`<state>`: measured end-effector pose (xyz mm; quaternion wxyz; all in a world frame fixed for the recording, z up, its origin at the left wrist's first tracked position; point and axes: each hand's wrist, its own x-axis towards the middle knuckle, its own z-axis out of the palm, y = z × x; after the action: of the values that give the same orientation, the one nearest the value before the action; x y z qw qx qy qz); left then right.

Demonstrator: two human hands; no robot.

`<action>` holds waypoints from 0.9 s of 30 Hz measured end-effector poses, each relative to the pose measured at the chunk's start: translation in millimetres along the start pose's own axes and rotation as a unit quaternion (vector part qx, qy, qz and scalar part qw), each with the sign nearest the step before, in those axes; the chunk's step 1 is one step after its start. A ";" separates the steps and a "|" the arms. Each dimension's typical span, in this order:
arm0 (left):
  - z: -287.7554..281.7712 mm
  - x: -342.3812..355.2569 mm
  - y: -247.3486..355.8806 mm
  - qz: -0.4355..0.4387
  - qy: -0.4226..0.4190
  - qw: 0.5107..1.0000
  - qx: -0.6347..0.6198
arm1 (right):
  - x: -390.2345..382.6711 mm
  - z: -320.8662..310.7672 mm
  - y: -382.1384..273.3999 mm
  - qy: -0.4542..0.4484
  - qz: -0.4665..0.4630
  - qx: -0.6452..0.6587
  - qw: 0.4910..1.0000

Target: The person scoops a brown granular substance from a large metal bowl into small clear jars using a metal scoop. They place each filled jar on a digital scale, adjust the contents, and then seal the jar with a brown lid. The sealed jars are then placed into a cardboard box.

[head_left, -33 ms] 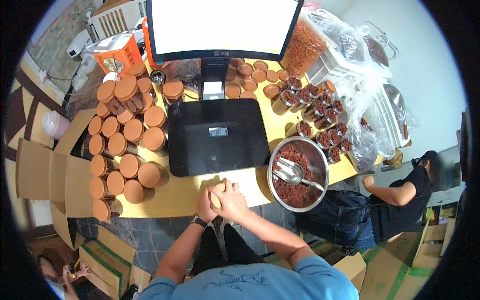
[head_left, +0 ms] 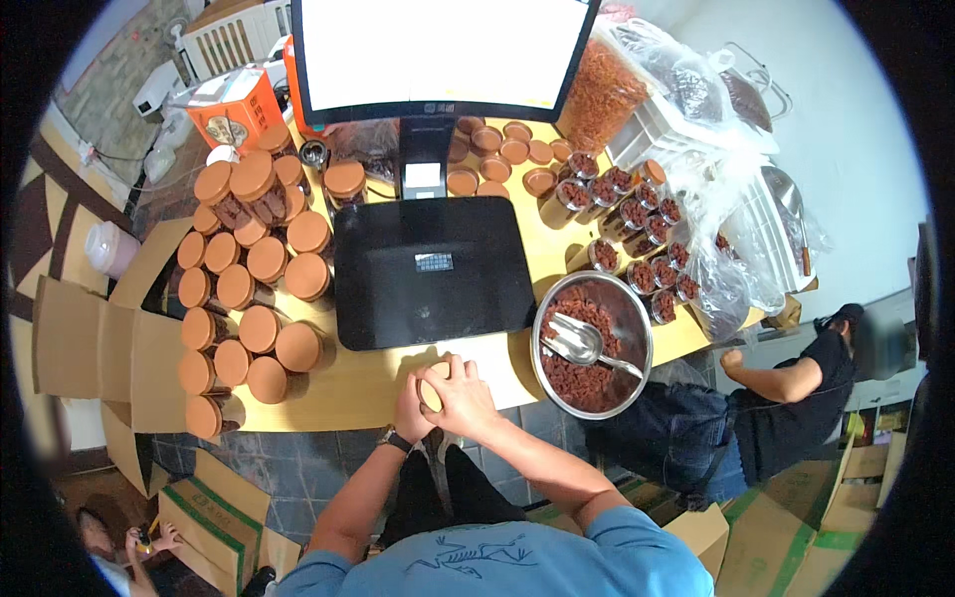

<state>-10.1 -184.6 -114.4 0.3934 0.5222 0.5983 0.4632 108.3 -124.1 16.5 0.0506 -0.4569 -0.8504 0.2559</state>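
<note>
At the front edge of the yellow table [head_left: 512, 378], my left hand [head_left: 411, 410] and my right hand [head_left: 464, 400] are closed together around a container with a round tan top [head_left: 432, 388]; fingers hide most of it. Just beyond them is a black flat platform [head_left: 433, 294] below a bright screen [head_left: 446, 55]. To my right is a steel bowl [head_left: 587, 388] of reddish-brown pieces, with a metal scoop [head_left: 575, 340] lying in it. To my left stand several filled jars with copper-coloured lids [head_left: 298, 346], some stacked.
Several open filled jars [head_left: 632, 219], loose lids [head_left: 487, 139], plastic bags [head_left: 716, 269] and a white crate [head_left: 781, 219] occupy the back right. An orange box [head_left: 224, 109] is back left. Cardboard boxes [head_left: 75, 338] flank the table. Another person [head_left: 786, 418] is at lower right, another [head_left: 129, 547] at lower left.
</note>
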 end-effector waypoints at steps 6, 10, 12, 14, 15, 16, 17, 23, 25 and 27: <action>-20.3 7.9 92.2 0.035 -0.019 0.895 -0.443 | -13.5 -112.6 16.8 0.067 -0.098 0.247 0.962; -23.0 -1.6 189.1 -0.079 -0.011 0.817 -0.571 | -20.7 -165.1 1.1 0.027 -0.094 0.370 0.924; -32.7 -10.4 221.8 -0.158 -0.020 0.789 -0.593 | -36.5 -187.9 -7.5 0.019 -0.168 0.296 0.940; -51.7 -12.7 244.4 -0.267 -0.159 0.702 -0.641 | -49.9 -210.5 -17.5 0.023 -0.291 0.190 0.937; -60.0 -17.7 254.5 -0.297 -0.217 0.682 -0.632 | -56.6 -222.9 -23.0 0.010 -0.351 0.168 0.921; -67.3 -22.8 259.4 -0.322 -0.258 0.669 -0.618 | -61.6 -232.7 -28.6 0.000 -0.431 0.122 0.894; -73.1 -30.3 259.0 -0.313 -0.308 0.650 -0.620 | -66.0 -241.7 -34.4 -0.011 -0.508 0.076 0.858; -95.4 -66.7 303.8 -0.282 -0.237 0.696 -0.616 | -75.1 -251.2 -61.8 -0.026 -0.509 0.114 0.853; -77.3 -68.8 306.7 -0.188 -0.003 0.809 -0.556 | -61.5 -224.1 -56.8 -0.006 -0.376 0.261 0.889; -70.3 -63.4 291.3 0.003 0.119 0.906 -0.407 | -47.7 -185.8 -51.2 -0.016 -0.291 0.450 0.844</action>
<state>7.9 -250.0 184.2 0.4961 0.2600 0.3988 0.7261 156.7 -113.3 208.8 0.3091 -0.1117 -0.7366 0.5911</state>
